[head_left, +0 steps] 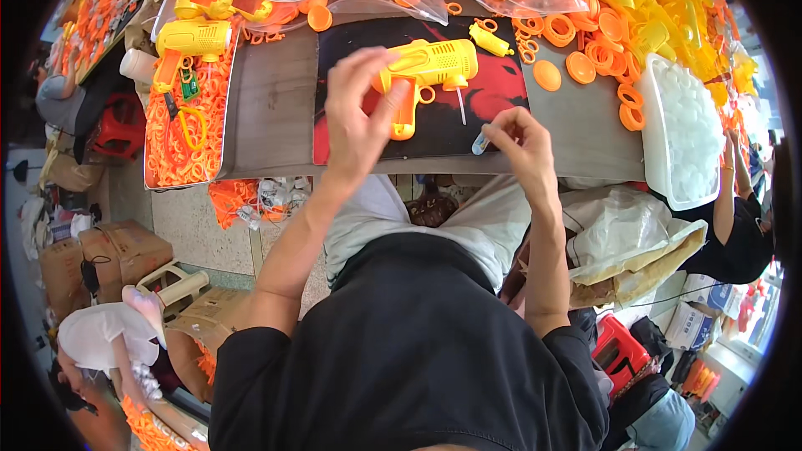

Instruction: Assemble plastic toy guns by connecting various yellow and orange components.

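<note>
My left hand (pixel 355 113) is closed around the rear end of a yellow toy gun (pixel 439 63), thumb along its grip and fingers behind it. The toy lies over a dark mat with red patches (pixel 493 96), its barrel end to the right. A thin white tube (pixel 462 107) hangs from its underside. To the right, my right hand (pixel 526 150) pinches a small light-blue piece (pixel 480 143), perhaps a sticker, between thumb and finger, apart from the toy. A small yellow cylinder-shaped part (pixel 491 39) rests at the mat's far right corner.
Orange rings and discs (pixel 580 68) lie right of the mat, beside a white tub (pixel 666 159) of translucent pieces. At left, a tray (pixel 159 171) holds orange parts, scissors (pixel 190 127) and another yellow toy gun (pixel 196 38). Plastic bags (pixel 401 2) cover the far side. Other people work nearby.
</note>
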Tool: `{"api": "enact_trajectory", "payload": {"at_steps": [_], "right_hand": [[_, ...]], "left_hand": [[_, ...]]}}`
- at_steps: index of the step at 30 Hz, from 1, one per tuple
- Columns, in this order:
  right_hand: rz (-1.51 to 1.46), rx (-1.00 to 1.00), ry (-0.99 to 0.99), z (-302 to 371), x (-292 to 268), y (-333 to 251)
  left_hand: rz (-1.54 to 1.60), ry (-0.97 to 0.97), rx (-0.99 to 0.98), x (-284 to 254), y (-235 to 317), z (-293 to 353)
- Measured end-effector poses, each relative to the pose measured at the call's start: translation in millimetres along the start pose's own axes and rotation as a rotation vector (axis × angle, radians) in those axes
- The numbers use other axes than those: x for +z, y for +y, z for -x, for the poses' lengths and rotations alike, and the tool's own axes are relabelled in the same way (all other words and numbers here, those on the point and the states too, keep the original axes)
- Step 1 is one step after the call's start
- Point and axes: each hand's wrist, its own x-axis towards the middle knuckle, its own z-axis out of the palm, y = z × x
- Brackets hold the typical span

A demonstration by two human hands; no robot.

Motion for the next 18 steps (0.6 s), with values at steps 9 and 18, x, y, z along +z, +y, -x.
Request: {"api": "enact_trajectory", "payload": {"at_steps": [9, 18], "right_hand": [[-0.731, 0.028, -0.063, 10, 2, -24], [-1.127, 0.39, -0.554, 7, 19, -18]], "left_hand": [[0.568, -0.408, -0.343, 34, 48, 16], [1.112, -0.479, -0.567, 17, 32, 14]]}}
